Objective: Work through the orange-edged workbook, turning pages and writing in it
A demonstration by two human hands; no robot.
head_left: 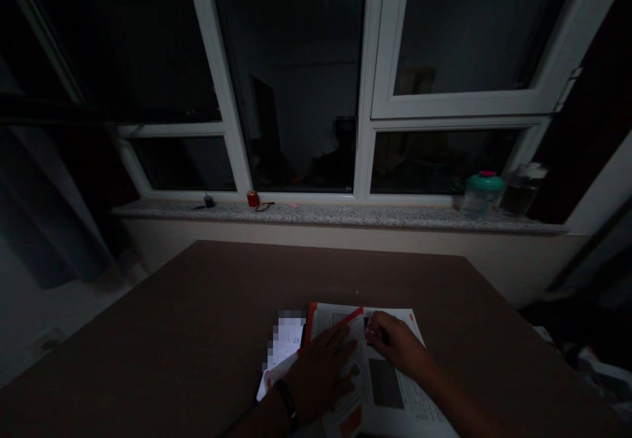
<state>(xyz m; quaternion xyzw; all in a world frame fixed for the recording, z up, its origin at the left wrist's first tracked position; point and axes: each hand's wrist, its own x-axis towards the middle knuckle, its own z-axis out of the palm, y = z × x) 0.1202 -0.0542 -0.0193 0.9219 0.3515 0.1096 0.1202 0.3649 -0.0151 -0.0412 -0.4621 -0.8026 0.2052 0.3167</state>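
Observation:
An open book [388, 382] with printed text, dark pictures and orange-red edges lies on the brown table [207, 306]. My left hand [323, 365], with a dark band on its wrist, lies flat across the left page, fingers spread. A red-edged page corner shows just beyond those fingers. Over the upper part of the right page, my right hand [388, 336] is closed, its fingertips pressed together near the middle fold; what they hold, if anything, is too dark to make out. A lit phone [287, 340] lies beside the book's left edge, partly under it.
Behind the table runs a speckled windowsill [345, 215]. On it stand a small red can [253, 199], a small dark item [209, 201], a teal-lidded container [480, 194] and a clear jar [521, 191]. A grey curtain [49, 214] hangs at the left.

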